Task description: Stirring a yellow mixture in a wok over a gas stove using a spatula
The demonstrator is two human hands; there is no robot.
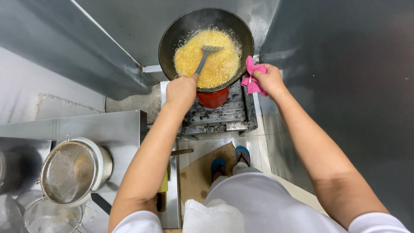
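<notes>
Head view | our left hand point(181, 89) grips spatula point(206, 56) in wok point(206, 47) | right hand point(269, 80) clamps pink cloth point(252, 80) on rim | risk: bubbling oil point(207, 58) could splash us if wok tips.

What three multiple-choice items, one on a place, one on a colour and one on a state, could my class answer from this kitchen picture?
1. Where is the mesh strainer?
A. On a metal pot, on the counter at the person's left
B. Inside the wok
C. On the floor by the feet

2. What colour is the cloth in the right hand?
A. Blue
B. Pink
C. White

3. What is the state of the wok's contents?
A. Empty and dry
B. Frozen solid
C. Yellow and bubbling, with steam rising

Answers:
1 A: the mesh strainer sits on the metal pot on the counter.
2 B: the right hand grips a pink cloth at the wok rim.
3 C: the yellow mixture foams around the spatula held by the left hand.
</notes>
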